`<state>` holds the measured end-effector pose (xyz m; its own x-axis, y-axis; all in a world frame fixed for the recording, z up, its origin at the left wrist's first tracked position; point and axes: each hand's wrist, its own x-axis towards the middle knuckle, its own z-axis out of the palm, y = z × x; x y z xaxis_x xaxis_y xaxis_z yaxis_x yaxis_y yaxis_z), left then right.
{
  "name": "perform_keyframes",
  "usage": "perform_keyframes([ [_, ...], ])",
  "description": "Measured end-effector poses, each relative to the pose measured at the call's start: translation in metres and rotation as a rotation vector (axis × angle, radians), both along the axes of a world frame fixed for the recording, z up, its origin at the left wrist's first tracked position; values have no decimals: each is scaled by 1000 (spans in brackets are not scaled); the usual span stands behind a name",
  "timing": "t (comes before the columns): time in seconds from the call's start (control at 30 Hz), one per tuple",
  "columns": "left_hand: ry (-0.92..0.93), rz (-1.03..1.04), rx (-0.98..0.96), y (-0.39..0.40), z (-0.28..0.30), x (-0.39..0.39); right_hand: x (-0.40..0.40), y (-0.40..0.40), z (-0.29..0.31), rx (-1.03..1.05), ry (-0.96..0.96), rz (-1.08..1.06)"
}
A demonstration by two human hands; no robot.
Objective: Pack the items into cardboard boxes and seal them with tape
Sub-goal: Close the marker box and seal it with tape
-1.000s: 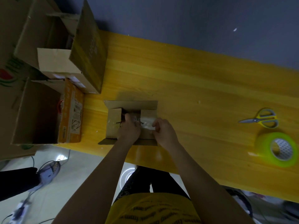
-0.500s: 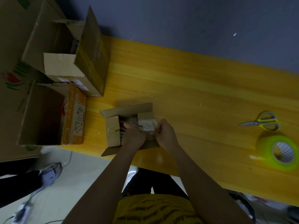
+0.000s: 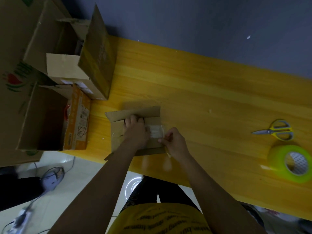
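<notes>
Cardboard box [image 3: 135, 114] (small) — hands [image 3: 136, 132] inside

This looks like a makeshift packing station in a plain room. A yellow wooden table [image 3: 202, 92] stands against a bare grey-blue wall [image 3: 202, 22]. Opened cardboard boxes [image 3: 55, 48] crowd its left end, with a printed carton beside it. Scissors [image 3: 276, 130] and a roll of green tape [image 3: 292, 162] lie near the right end. Pale floor tiles [image 3: 81, 174] with loose cables [image 3: 50, 173] show below the near edge.
</notes>
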<state>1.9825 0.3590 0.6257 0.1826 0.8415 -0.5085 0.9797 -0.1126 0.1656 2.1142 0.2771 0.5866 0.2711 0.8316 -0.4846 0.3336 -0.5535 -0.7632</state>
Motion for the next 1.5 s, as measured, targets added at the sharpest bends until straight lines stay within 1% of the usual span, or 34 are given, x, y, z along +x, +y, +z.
perform_keyframes([
  [0.1, 11, 71, -126, 13, -4, 2, 1, 2, 0, -7, -24, 32],
  [0.17, -23, 71, -195, 19, -6, 1, 2, 5, 3, -4, -99, 90],
  [0.27, -134, 118, -209, 23, -4, -3, 5, 6, 8, 49, -191, 154],
  [0.33, -256, 182, -271, 25, -2, -5, 7, 5, 14, 94, -203, 181],
  [0.4, -398, 262, -374, 27, 3, -5, 7, 6, 22, 95, -161, 181],
  [0.53, -547, 322, -469, 33, 12, -6, 0, 6, 37, 19, -82, 209],
  [0.67, -735, 483, -591, 27, 17, -7, -12, 5, 44, -30, 26, 287],
  [0.77, -762, 490, -572, 22, 17, -7, -16, 5, 42, -107, 53, 326],
  [0.93, -800, 504, -545, 18, 16, -6, -16, 10, 35, -130, 120, 298],
  [1.07, -813, 505, -555, 17, 14, -9, -14, 14, 32, -180, 35, 347],
  [1.2, -832, 499, -597, 14, 11, -12, -16, 12, 32, -129, -88, 360],
  [1.3, -882, 540, -606, 12, 10, -14, -18, 7, 34, -31, -195, 350],
  [1.37, -908, 554, -612, 10, 9, -13, -18, 3, 34, 8, -208, 339],
  [1.5, -927, 577, -625, 6, 7, -11, -17, 1, 34, 23, -180, 315],
])
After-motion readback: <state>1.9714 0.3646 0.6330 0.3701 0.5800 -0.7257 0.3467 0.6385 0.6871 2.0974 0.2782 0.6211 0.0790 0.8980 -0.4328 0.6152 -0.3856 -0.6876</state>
